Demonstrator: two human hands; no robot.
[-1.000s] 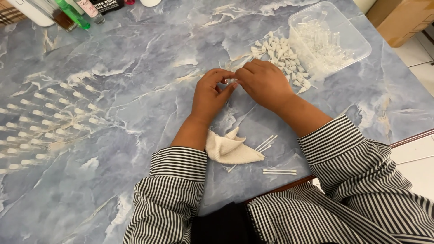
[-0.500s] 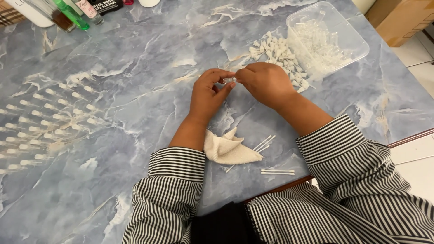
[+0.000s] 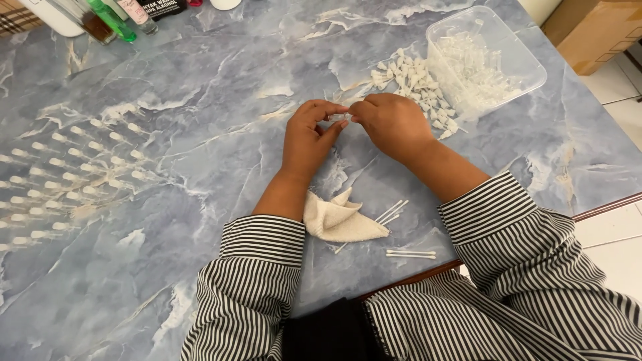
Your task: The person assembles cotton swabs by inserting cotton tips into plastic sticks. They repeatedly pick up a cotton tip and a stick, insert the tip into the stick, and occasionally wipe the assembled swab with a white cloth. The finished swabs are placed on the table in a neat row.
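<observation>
Both hands' fingers (image 3: 328,110) pinch a tiny clear plastic piece (image 3: 340,117) between them; it looks light, stiff, slippery, best held by its ends.

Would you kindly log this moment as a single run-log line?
left hand: pinching small clear piece | right hand: pinching same piece | near: pile of white caps, clear plastic tub, folded cloth
</observation>
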